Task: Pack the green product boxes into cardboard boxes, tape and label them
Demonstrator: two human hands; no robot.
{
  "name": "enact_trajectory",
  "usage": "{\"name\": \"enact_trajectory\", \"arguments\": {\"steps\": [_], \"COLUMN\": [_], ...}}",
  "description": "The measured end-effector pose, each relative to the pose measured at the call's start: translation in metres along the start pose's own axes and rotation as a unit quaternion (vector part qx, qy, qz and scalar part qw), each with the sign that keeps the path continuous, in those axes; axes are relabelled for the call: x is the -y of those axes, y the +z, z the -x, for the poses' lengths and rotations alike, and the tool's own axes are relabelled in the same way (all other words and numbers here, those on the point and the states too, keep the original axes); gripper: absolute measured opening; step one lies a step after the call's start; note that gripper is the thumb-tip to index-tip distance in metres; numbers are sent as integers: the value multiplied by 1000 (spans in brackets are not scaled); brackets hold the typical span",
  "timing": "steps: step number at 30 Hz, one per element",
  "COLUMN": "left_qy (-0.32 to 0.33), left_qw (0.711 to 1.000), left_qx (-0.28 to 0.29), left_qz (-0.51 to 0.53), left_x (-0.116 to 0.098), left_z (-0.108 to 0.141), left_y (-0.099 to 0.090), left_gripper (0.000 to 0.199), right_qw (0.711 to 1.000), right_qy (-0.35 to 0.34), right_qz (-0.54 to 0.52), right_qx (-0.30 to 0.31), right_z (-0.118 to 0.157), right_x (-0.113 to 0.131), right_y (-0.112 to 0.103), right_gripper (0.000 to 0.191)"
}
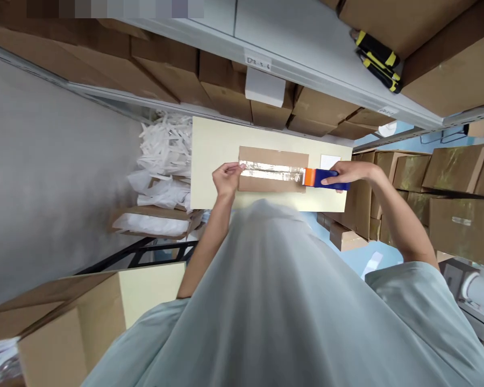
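A flat brown cardboard box lies lengthwise on a pale yellow tabletop. Shiny clear packing tape runs along the middle of its top. At the box's left edge, my left hand has its thumb and fingertips pinched together at the tape's end. My right hand is wrapped round a blue and orange tape dispenser, whose orange front sits at the box's right end, touching or just above the tape. A small white paper lies behind the dispenser.
Brown boxes fill the shelf behind the tabletop; yellow-black utility knives lie on the upper shelf. Shredded white paper heaps up at left. Stacked cartons stand at right, and an open carton at lower left.
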State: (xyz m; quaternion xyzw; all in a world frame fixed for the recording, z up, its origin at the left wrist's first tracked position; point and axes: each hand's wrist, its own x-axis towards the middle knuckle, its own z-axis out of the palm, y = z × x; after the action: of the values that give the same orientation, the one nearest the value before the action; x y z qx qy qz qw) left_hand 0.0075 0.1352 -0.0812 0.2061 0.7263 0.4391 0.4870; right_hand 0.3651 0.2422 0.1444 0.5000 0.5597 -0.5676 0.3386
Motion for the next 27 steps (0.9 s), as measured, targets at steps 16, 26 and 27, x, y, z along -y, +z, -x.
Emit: {"name": "enact_trajectory", "arguments": {"steps": [16,26,27], "left_qy": [-3,5,22], "left_qw": [992,982,976], "left_qx": [-111,-94,-89], "left_qz": [-67,-166,-197], "left_x": [2,-5,-9], "left_z": [0,2,6], "left_y": [11,9,11], "left_gripper": [19,21,22], "right_qw": [990,942,938], "right_qy": [38,159,155], "right_qz": [113,92,66], "right_qx": [-69,-280,-304], "right_z": [-89,-116,-110], "right_x": [-72,-51,-52], "right_y": [1,94,104], "right_gripper": [69,30,33]}}
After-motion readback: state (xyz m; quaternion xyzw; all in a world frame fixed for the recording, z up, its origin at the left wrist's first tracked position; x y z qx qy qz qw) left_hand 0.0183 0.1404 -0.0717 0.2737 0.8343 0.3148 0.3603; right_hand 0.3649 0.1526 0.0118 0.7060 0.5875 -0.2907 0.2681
